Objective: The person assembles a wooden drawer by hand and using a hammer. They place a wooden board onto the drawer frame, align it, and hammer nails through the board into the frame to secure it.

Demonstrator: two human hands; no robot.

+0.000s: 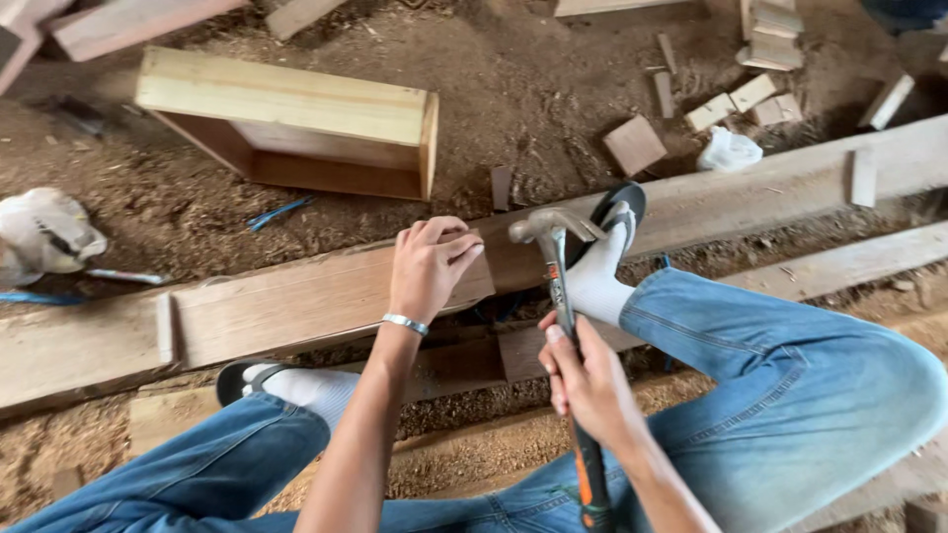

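Observation:
My left hand (431,265) is curled over the top edge of a small flat wooden piece (472,286) that stands against a long wooden beam (296,301); fingers pinch at its upper edge. My right hand (583,380) grips the handle of a claw hammer (555,237), whose steel head hangs just right of the left hand, slightly above the beam. A metal bracelet circles my left wrist. Whether a nail is under the fingers cannot be seen.
My legs in blue jeans and white socks straddle the beam. An open wooden box (296,128) lies on the sawdust floor behind. Wood offcuts (750,94) are scattered far right, a crumpled white bag (44,232) lies left, a second plank (839,266) runs right.

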